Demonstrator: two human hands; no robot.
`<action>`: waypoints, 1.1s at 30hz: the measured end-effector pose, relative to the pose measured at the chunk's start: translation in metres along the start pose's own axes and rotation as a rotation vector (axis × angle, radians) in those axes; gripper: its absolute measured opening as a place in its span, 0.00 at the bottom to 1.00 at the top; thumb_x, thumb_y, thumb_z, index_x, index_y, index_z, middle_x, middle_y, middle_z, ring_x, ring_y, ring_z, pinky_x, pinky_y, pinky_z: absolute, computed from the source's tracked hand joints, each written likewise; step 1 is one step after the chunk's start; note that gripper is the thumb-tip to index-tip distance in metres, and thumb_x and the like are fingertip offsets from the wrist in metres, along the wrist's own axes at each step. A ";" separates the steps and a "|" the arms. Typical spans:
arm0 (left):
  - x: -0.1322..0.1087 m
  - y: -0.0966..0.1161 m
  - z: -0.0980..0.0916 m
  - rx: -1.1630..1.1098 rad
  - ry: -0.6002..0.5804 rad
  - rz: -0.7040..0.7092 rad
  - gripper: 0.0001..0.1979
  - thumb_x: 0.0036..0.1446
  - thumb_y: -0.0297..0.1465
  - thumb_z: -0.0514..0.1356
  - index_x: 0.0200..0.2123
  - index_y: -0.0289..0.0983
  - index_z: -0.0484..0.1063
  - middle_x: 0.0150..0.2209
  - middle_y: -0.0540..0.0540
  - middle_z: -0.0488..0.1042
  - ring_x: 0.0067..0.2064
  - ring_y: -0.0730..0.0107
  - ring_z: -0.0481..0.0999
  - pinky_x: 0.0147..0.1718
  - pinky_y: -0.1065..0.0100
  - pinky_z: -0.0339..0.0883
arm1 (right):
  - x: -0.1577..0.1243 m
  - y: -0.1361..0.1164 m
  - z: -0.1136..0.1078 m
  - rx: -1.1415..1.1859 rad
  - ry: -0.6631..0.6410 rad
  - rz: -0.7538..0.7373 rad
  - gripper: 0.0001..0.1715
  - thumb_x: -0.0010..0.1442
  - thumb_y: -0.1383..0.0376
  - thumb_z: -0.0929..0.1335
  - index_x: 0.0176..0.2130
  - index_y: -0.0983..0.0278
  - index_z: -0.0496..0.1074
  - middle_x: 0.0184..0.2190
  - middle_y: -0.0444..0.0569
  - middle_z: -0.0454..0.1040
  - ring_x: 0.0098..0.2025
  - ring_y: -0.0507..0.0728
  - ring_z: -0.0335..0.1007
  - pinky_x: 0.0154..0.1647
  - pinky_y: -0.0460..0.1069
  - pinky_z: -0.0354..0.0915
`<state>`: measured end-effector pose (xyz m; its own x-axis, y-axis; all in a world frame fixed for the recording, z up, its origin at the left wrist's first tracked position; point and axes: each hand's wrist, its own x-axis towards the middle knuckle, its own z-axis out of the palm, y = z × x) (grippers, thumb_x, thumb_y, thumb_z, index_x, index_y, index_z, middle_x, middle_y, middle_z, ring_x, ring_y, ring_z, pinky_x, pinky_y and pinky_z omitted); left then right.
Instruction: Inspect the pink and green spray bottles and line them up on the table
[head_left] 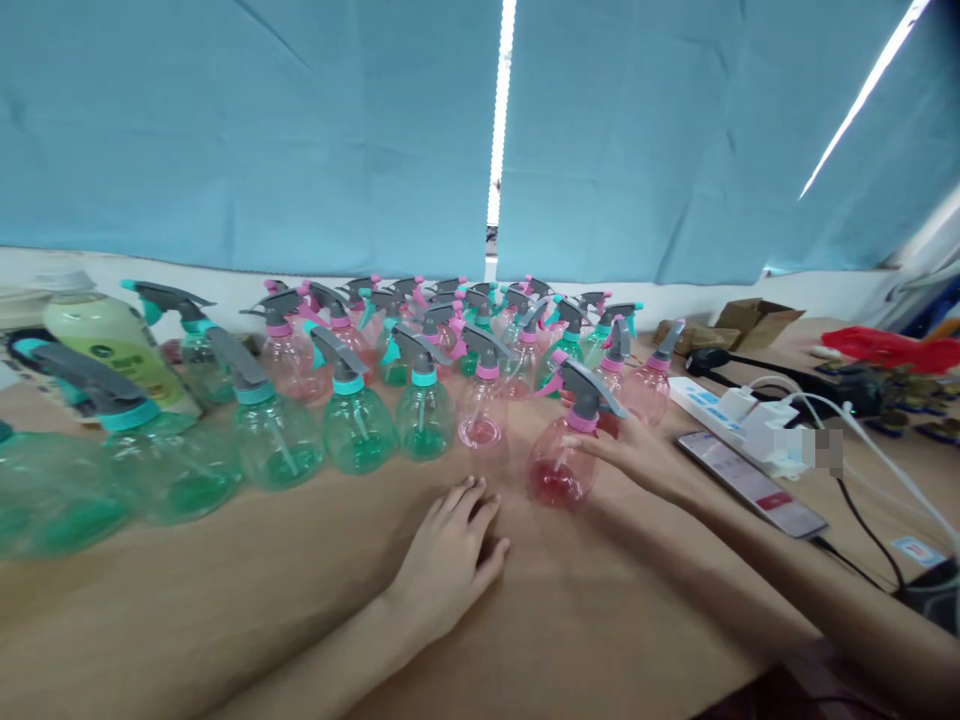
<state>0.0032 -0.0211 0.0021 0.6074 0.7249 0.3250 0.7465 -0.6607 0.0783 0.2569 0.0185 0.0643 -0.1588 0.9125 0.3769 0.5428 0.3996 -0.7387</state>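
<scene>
My left hand (451,548) lies palm down on the wooden table (360,640), fingers loosely stretched and holding nothing. My right hand (630,455) is at a pink spray bottle (561,465) with a grey and pink trigger head, which tilts slightly. The thumb lies across the bottle's shoulder just under the collar; the other fingers are hidden behind it. Left of it stands another pink spray bottle (481,420). Green spray bottles with turquoise collars, such as the nearest one (424,418), form a row reaching to the left edge.
More pink and green spray bottles crowd behind, before a blue curtain (375,130). A large labelled bottle (120,345) stands at the left. On the right lie a phone (750,485), a power strip (705,405) with plugs and cables, a cardboard box (757,322) and a red item (892,350).
</scene>
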 end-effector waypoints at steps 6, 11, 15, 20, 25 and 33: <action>0.000 0.001 -0.001 0.011 -0.006 -0.002 0.18 0.61 0.31 0.58 0.53 0.29 0.69 0.56 0.34 0.69 0.59 0.50 0.66 0.54 0.51 0.62 | -0.020 0.010 0.004 -0.037 0.010 0.023 0.31 0.51 0.52 0.72 0.51 0.60 0.64 0.47 0.55 0.72 0.50 0.66 0.70 0.50 0.63 0.67; 0.000 -0.003 0.001 0.001 0.009 0.011 0.18 0.62 0.32 0.56 0.53 0.30 0.69 0.56 0.34 0.69 0.59 0.49 0.65 0.53 0.50 0.63 | -0.022 0.014 0.010 -0.033 0.028 0.035 0.32 0.51 0.51 0.72 0.51 0.61 0.64 0.50 0.56 0.70 0.51 0.66 0.69 0.51 0.64 0.65; -0.001 -0.005 0.003 -0.005 0.018 0.020 0.17 0.63 0.32 0.55 0.53 0.31 0.68 0.57 0.34 0.68 0.59 0.49 0.65 0.54 0.50 0.62 | -0.014 0.016 0.009 -0.102 0.066 0.010 0.29 0.53 0.50 0.71 0.50 0.60 0.66 0.48 0.54 0.72 0.50 0.64 0.69 0.50 0.61 0.65; -0.001 -0.007 0.004 -0.005 0.014 0.027 0.17 0.63 0.32 0.55 0.53 0.31 0.68 0.57 0.35 0.68 0.59 0.49 0.65 0.53 0.49 0.63 | 0.004 0.022 0.005 -0.264 0.130 0.014 0.31 0.53 0.48 0.70 0.49 0.64 0.67 0.46 0.56 0.72 0.48 0.64 0.69 0.49 0.60 0.65; -0.001 -0.009 0.004 -0.003 0.012 0.031 0.18 0.64 0.33 0.54 0.54 0.32 0.68 0.57 0.35 0.68 0.59 0.49 0.66 0.53 0.48 0.63 | 0.027 0.029 0.008 -0.280 0.126 -0.014 0.35 0.55 0.50 0.69 0.54 0.68 0.63 0.51 0.61 0.70 0.52 0.66 0.68 0.50 0.60 0.64; -0.002 -0.012 0.006 0.014 0.043 0.046 0.18 0.64 0.34 0.53 0.55 0.36 0.66 0.57 0.38 0.68 0.58 0.51 0.67 0.52 0.51 0.65 | 0.057 0.033 0.018 -0.291 0.127 -0.034 0.32 0.55 0.54 0.70 0.54 0.66 0.63 0.51 0.59 0.71 0.53 0.64 0.69 0.51 0.59 0.65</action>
<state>-0.0050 -0.0134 -0.0047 0.6294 0.6844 0.3680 0.7217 -0.6904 0.0497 0.2513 0.0854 0.0510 -0.0860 0.8736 0.4789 0.7552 0.3707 -0.5406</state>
